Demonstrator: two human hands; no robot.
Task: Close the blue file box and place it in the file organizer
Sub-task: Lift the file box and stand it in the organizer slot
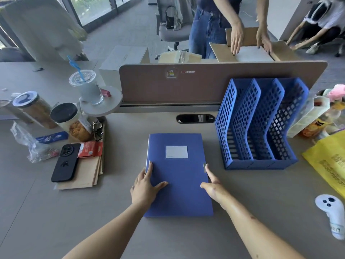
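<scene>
The blue file box (179,174) lies flat on the desk in front of me, lid down, with a white label on top. My left hand (144,187) rests on its left edge, thumb on the lid and fingers along the side. My right hand (212,182) touches the right edge beside the small clasp, fingers spread. Neither hand lifts the box. The blue mesh file organizer (259,124) stands upright to the right of the box, its three slots holding nothing.
A black phone (65,162) on brown envelopes, jars and a plastic cup (87,86) crowd the left. At the right lie a yellow bag (328,161) and a white controller (334,215). A brown divider (205,83) backs the desk; people stand beyond it.
</scene>
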